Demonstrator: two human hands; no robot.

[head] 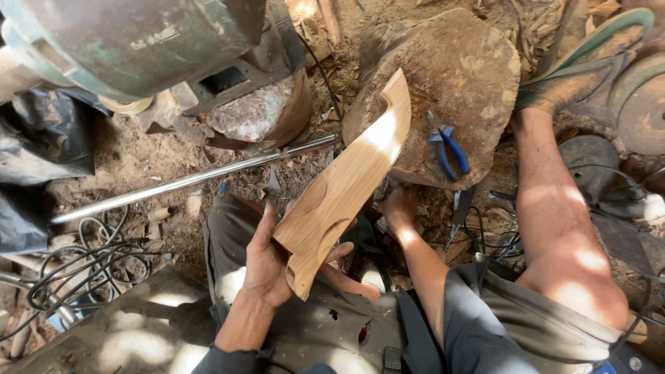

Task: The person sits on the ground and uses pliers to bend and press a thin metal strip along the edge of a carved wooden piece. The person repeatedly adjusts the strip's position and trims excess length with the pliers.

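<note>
My left hand (273, 266) grips the lower end of a long carved wooden piece (346, 183), pale and smooth, shaped like a curved sheath. It points up and to the right, its tip over a big round wood block (460, 62). My right hand (398, 208) reaches down behind the piece, near the foot of the block; its fingers are partly hidden, and what they touch cannot be made out. Blue-handled pliers (450, 149) lie on the block's near edge. I sit on the ground with my knees spread.
A shiny metal rod (194, 179) lies across the dirt on the left. Black cables (90, 260) coil at the lower left. A green-grey machine (131, 41) stands at the top left. My sandalled foot (582, 69) rests at the upper right. Wood chips cover the ground.
</note>
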